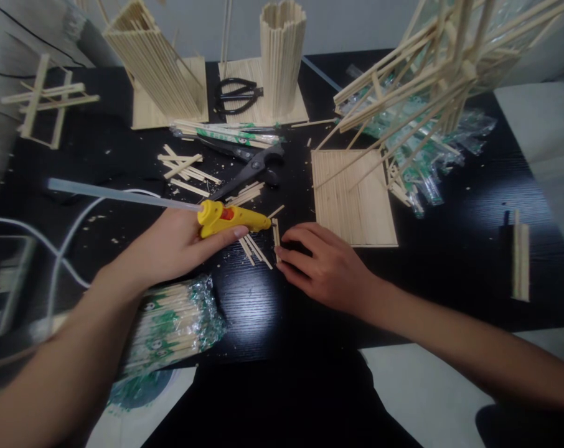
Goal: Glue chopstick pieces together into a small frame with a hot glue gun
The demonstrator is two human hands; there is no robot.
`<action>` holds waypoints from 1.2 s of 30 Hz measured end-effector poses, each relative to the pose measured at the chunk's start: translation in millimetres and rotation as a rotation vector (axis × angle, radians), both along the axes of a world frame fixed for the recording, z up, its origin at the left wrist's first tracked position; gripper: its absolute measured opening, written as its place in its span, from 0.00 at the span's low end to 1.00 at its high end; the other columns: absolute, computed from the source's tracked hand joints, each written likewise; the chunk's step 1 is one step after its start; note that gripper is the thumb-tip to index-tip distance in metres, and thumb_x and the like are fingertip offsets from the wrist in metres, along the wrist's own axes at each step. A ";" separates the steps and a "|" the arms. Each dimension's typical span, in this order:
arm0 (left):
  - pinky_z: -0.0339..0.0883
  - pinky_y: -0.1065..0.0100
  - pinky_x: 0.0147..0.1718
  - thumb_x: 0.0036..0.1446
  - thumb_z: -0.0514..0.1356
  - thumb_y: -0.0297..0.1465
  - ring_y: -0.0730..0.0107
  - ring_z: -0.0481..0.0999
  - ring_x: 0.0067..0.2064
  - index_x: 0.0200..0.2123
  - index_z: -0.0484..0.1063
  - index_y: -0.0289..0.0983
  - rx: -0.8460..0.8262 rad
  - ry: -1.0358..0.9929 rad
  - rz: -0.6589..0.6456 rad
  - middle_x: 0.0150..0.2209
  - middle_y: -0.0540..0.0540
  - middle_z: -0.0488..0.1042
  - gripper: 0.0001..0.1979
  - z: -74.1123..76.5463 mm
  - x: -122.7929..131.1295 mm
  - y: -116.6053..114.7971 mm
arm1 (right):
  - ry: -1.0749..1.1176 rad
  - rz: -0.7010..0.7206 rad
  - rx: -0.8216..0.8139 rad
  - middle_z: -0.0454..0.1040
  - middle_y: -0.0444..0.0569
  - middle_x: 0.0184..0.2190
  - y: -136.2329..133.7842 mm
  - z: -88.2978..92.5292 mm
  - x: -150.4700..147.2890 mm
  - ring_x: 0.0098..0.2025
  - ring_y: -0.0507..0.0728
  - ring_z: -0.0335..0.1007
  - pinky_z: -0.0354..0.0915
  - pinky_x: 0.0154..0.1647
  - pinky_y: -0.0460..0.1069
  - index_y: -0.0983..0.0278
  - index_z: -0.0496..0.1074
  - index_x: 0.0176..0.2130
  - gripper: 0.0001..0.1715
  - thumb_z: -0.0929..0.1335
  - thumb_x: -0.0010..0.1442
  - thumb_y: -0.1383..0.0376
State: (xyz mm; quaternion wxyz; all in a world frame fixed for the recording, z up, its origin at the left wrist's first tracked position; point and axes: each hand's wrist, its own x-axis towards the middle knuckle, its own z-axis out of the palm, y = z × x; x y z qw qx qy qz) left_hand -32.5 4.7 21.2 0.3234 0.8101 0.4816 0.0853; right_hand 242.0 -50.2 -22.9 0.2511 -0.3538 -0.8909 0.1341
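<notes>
My left hand (174, 246) is closed around a yellow glue gun (233, 219). Its nozzle points right and a clear glue stick (118, 194) juts out behind it to the left. My right hand (322, 267) rests on the black table (450, 261) with fingers curled, its fingertips on a short wooden stick piece (276, 235). Several cut stick pieces (254, 249) lie between the two hands, just under the gun's nozzle.
A flat panel of glued sticks (354, 198) lies right of my hands. Black cutters (254, 168), scissors (238, 94), stick towers (282, 56), a large stick frame (426, 68) and wrapped chopstick packs (170, 326) surround the spot. A white cord (71, 236) runs at left.
</notes>
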 end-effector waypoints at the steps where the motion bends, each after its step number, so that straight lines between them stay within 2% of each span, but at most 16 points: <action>1: 0.68 0.69 0.36 0.68 0.59 0.49 0.67 0.78 0.35 0.49 0.80 0.38 0.012 0.013 0.009 0.37 0.49 0.82 0.22 -0.6 0.4 0.0 | -0.002 0.003 -0.002 0.78 0.59 0.46 0.1 0.3 -0.1 0.52 0.63 0.73 0.76 0.51 0.60 0.68 0.81 0.44 0.09 0.69 0.69 0.69; 8: 0.65 0.70 0.30 0.67 0.57 0.52 0.69 0.73 0.29 0.39 0.80 0.35 0.037 0.067 0.070 0.29 0.50 0.78 0.25 0.7 4.7 -1.6 | -0.018 0.012 0.035 0.80 0.57 0.47 0.7 0.2 0.1 0.52 0.63 0.74 0.76 0.51 0.59 0.68 0.80 0.45 0.10 0.68 0.70 0.69; 12: 0.65 0.70 0.30 0.68 0.58 0.50 0.69 0.75 0.30 0.44 0.80 0.36 0.006 0.032 0.035 0.32 0.50 0.80 0.23 3.3 3.9 -1.9 | -0.021 0.009 0.038 0.80 0.57 0.47 0.4 -0.4 0.4 0.52 0.63 0.74 0.76 0.50 0.59 0.67 0.80 0.45 0.10 0.68 0.70 0.69; 19: 0.71 0.69 0.38 0.67 0.60 0.45 0.67 0.80 0.37 0.51 0.79 0.39 -0.074 -0.024 -0.055 0.40 0.50 0.84 0.19 3.7 -0.6 -0.4 | -0.013 0.000 0.031 0.80 0.57 0.47 0.1 -0.8 0.0 0.53 0.63 0.74 0.76 0.51 0.59 0.66 0.80 0.45 0.09 0.68 0.70 0.69; 25: 0.69 0.71 0.35 0.67 0.61 0.45 0.70 0.78 0.33 0.49 0.80 0.38 -0.080 -0.030 -0.055 0.35 0.52 0.83 0.18 5.7 1.0 -1.5 | -0.026 0.000 0.039 0.81 0.56 0.47 0.0 -0.9 0.2 0.52 0.63 0.74 0.76 0.50 0.58 0.67 0.80 0.45 0.09 0.68 0.70 0.69; 32: 0.69 0.71 0.37 0.66 0.61 0.44 0.70 0.78 0.33 0.49 0.80 0.39 -0.089 -0.036 -0.070 0.36 0.52 0.83 0.17 4.5 -0.8 -1.4 | -0.039 0.000 0.068 0.81 0.57 0.46 0.2 -1.0 0.0 0.51 0.63 0.74 0.76 0.48 0.58 0.68 0.80 0.46 0.10 0.68 0.70 0.69; 36: 0.68 0.72 0.33 0.67 0.60 0.45 0.72 0.77 0.31 0.46 0.79 0.38 -0.102 -0.006 -0.085 0.32 0.53 0.81 0.17 4.5 -1.2 -2.2 | -0.030 0.002 0.068 0.81 0.57 0.45 -0.1 -0.4 0.0 0.51 0.63 0.74 0.76 0.48 0.58 0.69 0.80 0.45 0.10 0.68 0.70 0.69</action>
